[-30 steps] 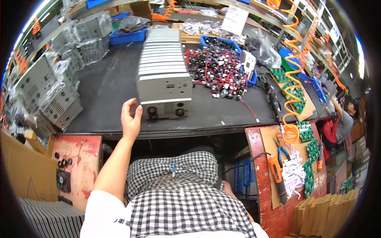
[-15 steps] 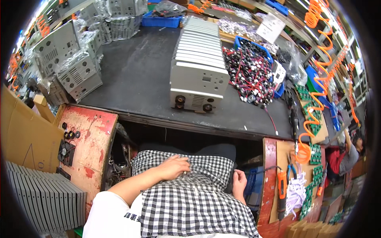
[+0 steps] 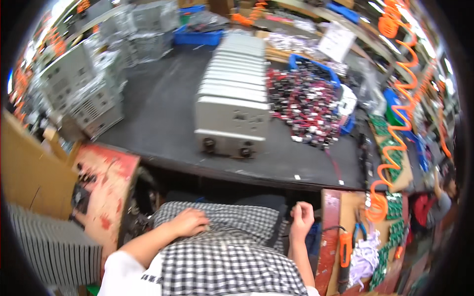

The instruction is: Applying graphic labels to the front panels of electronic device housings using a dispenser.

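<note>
My left hand [image 3: 188,222] rests flat on my checked shirt [image 3: 232,256] at the waist, holding nothing. My right hand [image 3: 301,219] hangs loosely curled beside my right hip, below the table edge, and nothing shows in it. In front of me a row of silver metal boxes [image 3: 232,93] stands on the black table [image 3: 153,118], the nearest one showing two round sockets on its face. Neither hand touches the boxes.
A heap of red and black cable parts [image 3: 306,106] lies right of the boxes. Perforated metal cases [image 3: 89,93] are stacked at the left. An orange coiled hose [image 3: 395,148] hangs at the right, above green circuit boards [image 3: 395,207]. An orange-handled tool [image 3: 344,256] stands by my right hip. A red-stained board [image 3: 106,182] is at the left.
My left hand came down from the table edge by the nearest box onto my shirt. My right hand has come into view beside my hip. The view shifted left and downward.
</note>
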A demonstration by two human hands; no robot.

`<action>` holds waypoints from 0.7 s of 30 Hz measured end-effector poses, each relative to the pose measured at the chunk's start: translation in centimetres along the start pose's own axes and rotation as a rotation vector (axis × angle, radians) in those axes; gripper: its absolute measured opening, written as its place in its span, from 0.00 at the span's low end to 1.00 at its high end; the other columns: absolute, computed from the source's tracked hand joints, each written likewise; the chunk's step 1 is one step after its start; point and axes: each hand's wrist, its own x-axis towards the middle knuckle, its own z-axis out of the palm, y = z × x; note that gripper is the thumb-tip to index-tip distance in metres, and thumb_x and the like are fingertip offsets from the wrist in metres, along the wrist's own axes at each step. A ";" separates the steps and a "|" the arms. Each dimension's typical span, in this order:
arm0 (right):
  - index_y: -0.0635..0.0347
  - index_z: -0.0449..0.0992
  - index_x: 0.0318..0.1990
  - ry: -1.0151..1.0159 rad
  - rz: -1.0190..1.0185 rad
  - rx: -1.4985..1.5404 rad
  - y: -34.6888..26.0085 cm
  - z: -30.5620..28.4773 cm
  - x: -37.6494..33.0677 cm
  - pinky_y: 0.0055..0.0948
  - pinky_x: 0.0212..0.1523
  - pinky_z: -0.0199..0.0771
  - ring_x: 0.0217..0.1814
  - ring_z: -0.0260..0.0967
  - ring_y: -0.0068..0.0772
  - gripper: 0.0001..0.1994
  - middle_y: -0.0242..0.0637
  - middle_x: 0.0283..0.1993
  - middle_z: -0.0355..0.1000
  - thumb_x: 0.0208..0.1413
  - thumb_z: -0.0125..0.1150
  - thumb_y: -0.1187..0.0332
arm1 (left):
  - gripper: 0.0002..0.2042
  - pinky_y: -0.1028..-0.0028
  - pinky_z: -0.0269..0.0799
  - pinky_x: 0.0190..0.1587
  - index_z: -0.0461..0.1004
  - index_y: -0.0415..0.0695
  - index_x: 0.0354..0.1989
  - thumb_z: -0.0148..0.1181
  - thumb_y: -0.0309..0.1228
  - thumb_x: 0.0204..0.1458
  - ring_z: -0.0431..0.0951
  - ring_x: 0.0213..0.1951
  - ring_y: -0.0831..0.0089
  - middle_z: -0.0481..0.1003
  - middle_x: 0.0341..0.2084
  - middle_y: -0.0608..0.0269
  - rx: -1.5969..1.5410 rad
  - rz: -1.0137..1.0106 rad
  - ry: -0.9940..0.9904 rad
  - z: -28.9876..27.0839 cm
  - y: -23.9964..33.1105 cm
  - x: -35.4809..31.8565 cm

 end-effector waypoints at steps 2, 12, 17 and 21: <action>0.64 0.71 0.37 -0.018 -0.198 -0.028 -2.6 0.8 4.2 0.17 0.33 0.65 0.32 0.63 0.16 0.03 0.29 0.32 0.67 0.56 0.55 0.77 | 0.10 0.62 0.66 0.45 0.75 0.48 0.35 0.59 0.36 0.45 0.73 0.42 0.61 0.73 0.33 0.63 -0.017 -0.052 0.061 0.9 -0.4 -0.1; 0.62 0.70 0.48 0.403 -0.168 -0.550 -5.8 -4.3 33.8 0.32 0.50 0.68 0.46 0.70 0.34 0.21 0.41 0.42 0.73 0.50 0.63 0.60 | 0.13 0.65 0.71 0.42 0.79 0.46 0.37 0.64 0.36 0.43 0.76 0.38 0.61 0.76 0.32 0.60 -0.168 -0.061 -0.045 -0.1 -5.0 2.4; 0.59 0.70 0.50 0.450 0.018 -0.854 -2.3 -4.9 42.4 0.40 0.52 0.66 0.51 0.69 0.47 0.26 0.49 0.48 0.72 0.48 0.61 0.53 | 0.13 0.65 0.66 0.53 0.75 0.42 0.46 0.49 0.27 0.56 0.71 0.50 0.56 0.73 0.46 0.52 -0.389 -0.578 -0.167 -5.4 0.1 4.5; 0.64 0.73 0.41 0.497 0.083 -0.710 -0.3 -4.8 44.9 0.38 0.46 0.68 0.45 0.72 0.43 0.19 0.47 0.41 0.74 0.52 0.59 0.56 | 0.11 0.71 0.68 0.47 0.74 0.39 0.46 0.51 0.22 0.54 0.74 0.44 0.62 0.73 0.44 0.54 -0.470 -0.592 -0.010 -7.5 1.5 5.2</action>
